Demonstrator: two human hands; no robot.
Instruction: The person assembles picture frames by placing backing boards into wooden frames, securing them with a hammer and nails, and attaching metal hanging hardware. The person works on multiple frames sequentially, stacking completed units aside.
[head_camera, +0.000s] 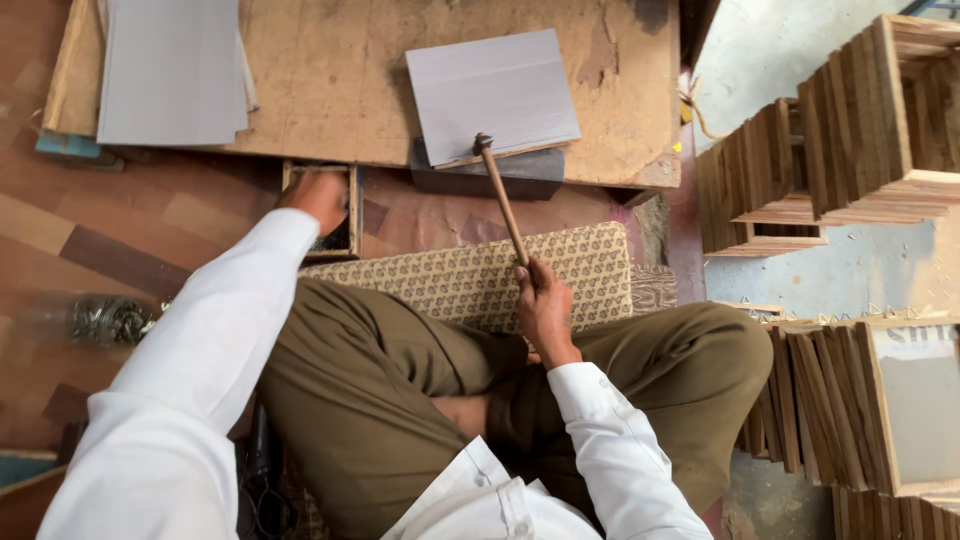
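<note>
I sit cross-legged on a patterned mat in olive trousers and a white shirt. My right hand grips the wooden handle of a small hammer, whose metal head rests at the near edge of a grey rectangular panel. That panel lies on a dark block on a plywood board. My left hand reaches down into a small open wooden box; what its fingers hold is hidden.
Another stack of grey panels lies at the board's far left. Stacks of wooden frames stand on the right, with more frames near my right knee. A bag of small metal pieces lies on the floor at left.
</note>
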